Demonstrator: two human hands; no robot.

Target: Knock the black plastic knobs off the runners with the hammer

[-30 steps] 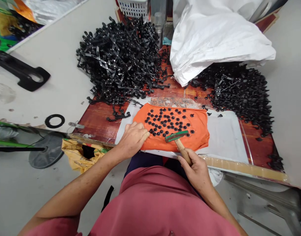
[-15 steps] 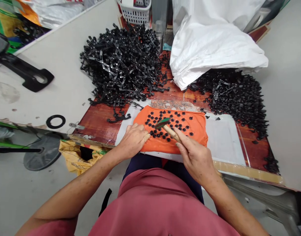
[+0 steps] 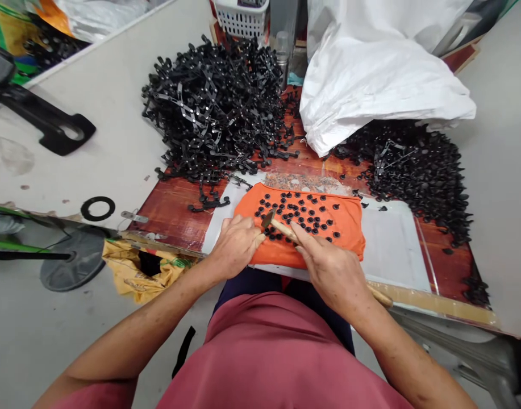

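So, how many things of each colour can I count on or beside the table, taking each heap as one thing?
Black: 2, the left heap of parts and the right heap of parts
Orange: 1, the cloth
White: 2, the sack and the basket
Wood and green: 1, the hammer in the right hand
Total: 6

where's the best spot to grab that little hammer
Probably the bare wooden handle of the hammer, coming from the near, right side as the right hand does: the handle slants toward the person, and its head sits over the orange cloth.
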